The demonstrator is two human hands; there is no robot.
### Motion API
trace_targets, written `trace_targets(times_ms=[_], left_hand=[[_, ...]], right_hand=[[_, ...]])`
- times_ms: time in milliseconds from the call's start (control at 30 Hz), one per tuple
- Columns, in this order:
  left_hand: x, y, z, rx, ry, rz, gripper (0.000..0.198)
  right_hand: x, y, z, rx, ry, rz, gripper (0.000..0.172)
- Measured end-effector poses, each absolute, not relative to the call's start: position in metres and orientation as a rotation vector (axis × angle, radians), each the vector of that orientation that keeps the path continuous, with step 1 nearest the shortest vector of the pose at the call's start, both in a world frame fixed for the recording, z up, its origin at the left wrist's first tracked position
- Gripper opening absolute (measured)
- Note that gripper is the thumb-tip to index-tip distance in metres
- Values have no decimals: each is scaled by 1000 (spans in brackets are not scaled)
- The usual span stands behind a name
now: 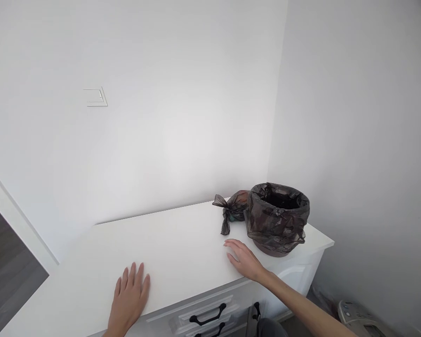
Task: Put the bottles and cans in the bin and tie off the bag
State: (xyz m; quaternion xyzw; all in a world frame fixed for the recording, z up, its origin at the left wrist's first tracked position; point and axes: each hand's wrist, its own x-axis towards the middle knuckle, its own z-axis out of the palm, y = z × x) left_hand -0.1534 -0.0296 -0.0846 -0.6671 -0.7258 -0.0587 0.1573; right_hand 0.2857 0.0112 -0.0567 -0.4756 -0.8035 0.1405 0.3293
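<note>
My left hand [131, 294] lies flat on the white cabinet top [175, 248], fingers stretched out, with nothing in it. Further right, my right hand [243, 259] rests on its side near the front edge, fingers slightly curved and thumb apart, also holding nothing. Just right of it stands an upright trash bin [272, 248], lined with a black plastic bag [277, 224] folded over the rim. Behind my right hand, against the bin, lies a knotted black bag [236, 206]; reddish and green contents show faintly through its film.
White walls [182, 103] meet in a corner behind the cabinet. A light switch [95, 96] is on the wall at left. Black handles [208, 315] stick out from the drawer fronts. A grey appliance [359, 318] stands low at the right, and a doorway edge [17, 210] is at far left.
</note>
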Motion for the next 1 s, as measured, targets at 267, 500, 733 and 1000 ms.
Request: trace_targets(times_ms=[267, 500, 733, 1000], left_hand=[[-156, -17, -87, -1937, -2137, -231, 73], [-144, 14, -76, -1871, -2179, -171, 76], [-141, 23, -78, -1854, -2152, -161, 75], [-136, 20, -73, -1856, -2218, -205, 75]], right_hand=[[262, 59, -96, -1417, -1831, 302, 21], [262, 77, -105, -1473, -1778, 258, 19], [259, 77, -107, -1570, -1791, 134, 24], [253, 73, -114, -1692, -1802, 54, 41]])
